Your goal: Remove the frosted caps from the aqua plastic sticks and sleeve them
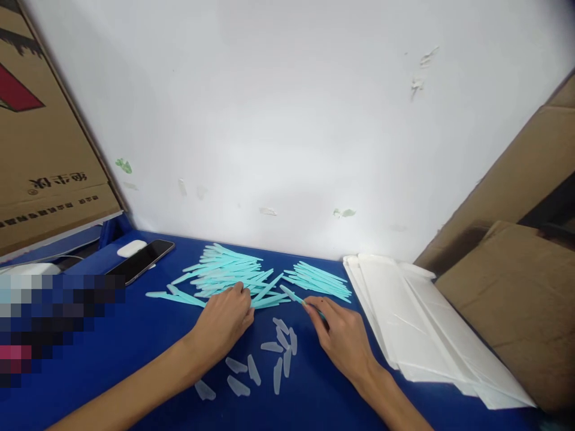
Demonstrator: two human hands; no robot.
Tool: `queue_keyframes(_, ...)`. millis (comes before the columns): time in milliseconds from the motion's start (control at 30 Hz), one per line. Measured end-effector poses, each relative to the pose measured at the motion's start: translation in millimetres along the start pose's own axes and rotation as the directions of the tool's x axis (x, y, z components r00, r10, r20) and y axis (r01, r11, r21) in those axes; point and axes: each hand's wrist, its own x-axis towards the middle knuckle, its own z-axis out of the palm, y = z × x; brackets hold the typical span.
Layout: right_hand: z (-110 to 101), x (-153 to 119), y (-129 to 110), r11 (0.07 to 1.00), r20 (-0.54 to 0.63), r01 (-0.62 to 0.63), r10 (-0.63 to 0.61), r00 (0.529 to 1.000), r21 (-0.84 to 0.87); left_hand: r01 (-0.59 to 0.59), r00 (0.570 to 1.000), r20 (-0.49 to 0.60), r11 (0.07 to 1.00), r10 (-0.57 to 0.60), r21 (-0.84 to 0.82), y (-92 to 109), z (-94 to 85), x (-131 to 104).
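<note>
A: What do we have around us?
B: We have a blue counter [148, 341] against a white wall [269, 120]; a printed cardboard box [45, 143] stands at the left, brown cardboard [503, 311] at the right; a phone [146, 258] lies left, white sheets [417, 323] right.
A: And our fingers?
B: On our right hand [344, 332] they are pinched closed around one turquoise stick [291, 294], just beside the smaller pile [318, 280]; our left hand [229, 308] curls over the near edge of the larger pile [224, 272]; we cannot tell whether its fingers grip anything.
A: Between our arms?
B: Loose clear plastic pieces [278, 376], scattered on the counter.
</note>
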Motion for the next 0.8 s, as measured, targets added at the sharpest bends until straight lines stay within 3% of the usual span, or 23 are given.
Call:
queue_keyframes(133,-0.7,-0.6,-0.4,1.000,-0.023,0.007,-0.007,1.000,0.004,0.003,1.000,-0.024,1.000,-0.003,-0.005,-20.1,-17.3,-3.8)
queue_keyframes(267,0.1,-0.4,-0.9,1.000,-0.023,0.018,-0.017,1.000,0.005,0.055,0.991,-0.120,0.998,-0.058,-0.027,-64.3,-34.1,2.3)
queue_keyframes(367,2.2,-0.1,-1.6,1.000,-0.001,0.026,-0.026,1.000,0.005,0.030,0.993,-0.110,0.997,-0.039,-0.074,-100.6,-39.4,13.9)
queue_keyframes(567,7.1,2.9,-0.5,0.998,0.037,0.067,-0.067,0.997,0.002,-0.134,0.990,-0.063,0.983,0.127,-0.122,-145.2,-28.9,29.3)
queue_keyframes(800,22.2,27.7,-12.6,0.977,0.134,0.212,-0.211,0.968,0.008,-0.210,0.977,-0.072,0.968,0.202,-0.139,-157.8,-11.9,27.8)
